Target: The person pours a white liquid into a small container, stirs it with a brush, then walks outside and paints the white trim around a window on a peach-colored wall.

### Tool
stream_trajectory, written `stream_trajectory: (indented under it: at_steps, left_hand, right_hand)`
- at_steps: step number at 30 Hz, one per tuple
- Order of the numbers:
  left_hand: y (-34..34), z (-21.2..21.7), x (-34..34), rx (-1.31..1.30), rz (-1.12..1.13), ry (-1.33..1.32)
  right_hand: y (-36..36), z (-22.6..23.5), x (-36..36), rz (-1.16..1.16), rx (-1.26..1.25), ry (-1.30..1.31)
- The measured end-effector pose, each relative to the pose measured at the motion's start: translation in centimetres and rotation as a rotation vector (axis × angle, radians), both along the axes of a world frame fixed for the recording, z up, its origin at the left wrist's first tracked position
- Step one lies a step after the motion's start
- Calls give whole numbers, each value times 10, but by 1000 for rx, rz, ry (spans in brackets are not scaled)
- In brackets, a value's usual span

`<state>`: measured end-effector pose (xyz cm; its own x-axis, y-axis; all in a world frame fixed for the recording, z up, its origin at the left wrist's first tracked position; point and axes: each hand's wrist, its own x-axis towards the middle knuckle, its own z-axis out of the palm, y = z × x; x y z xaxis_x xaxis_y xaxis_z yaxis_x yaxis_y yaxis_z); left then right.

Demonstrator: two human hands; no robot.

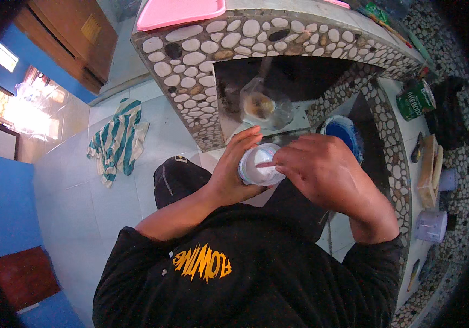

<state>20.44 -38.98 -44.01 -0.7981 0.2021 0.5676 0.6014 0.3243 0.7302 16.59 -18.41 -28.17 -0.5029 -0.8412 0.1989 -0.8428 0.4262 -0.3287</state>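
Observation:
In front of my lap, my left hand is wrapped round a clear plastic cup with a white substance inside. My right hand is closed over the cup's right rim, fingers pinched together. From its fingertips a thin brownish, stick-like thing reaches down into the white substance; its kind is hard to make out. Just beyond the cup lies a clear plastic bag with something brownish in it. A white bucket with blue inside stands to the right of it, partly behind my right hand.
A pebble-covered counter with a dark recess curves ahead and right. It bears a pink tray, a green can, a wooden box-like piece and a clear tub. A striped green-and-white cloth lies on the tiled floor at left.

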Motion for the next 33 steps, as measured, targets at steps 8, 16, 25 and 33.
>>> stream_trajectory:
  at_steps: [8,16,25,33]
  left_hand:
    - [5,4,1,18,15,-97]
    - [6,7,-2,13,45,-79]
    - [5,4,-3,32,64,-106]
    - [5,2,-2,48,70,-161]
  right_hand:
    - [-19,-15,-15,157,164,151]
    - [-31,-18,-15,132,135,238]
    - [-31,-19,-19,87,215,222]
    - [-34,-26,-21,67,163,213]
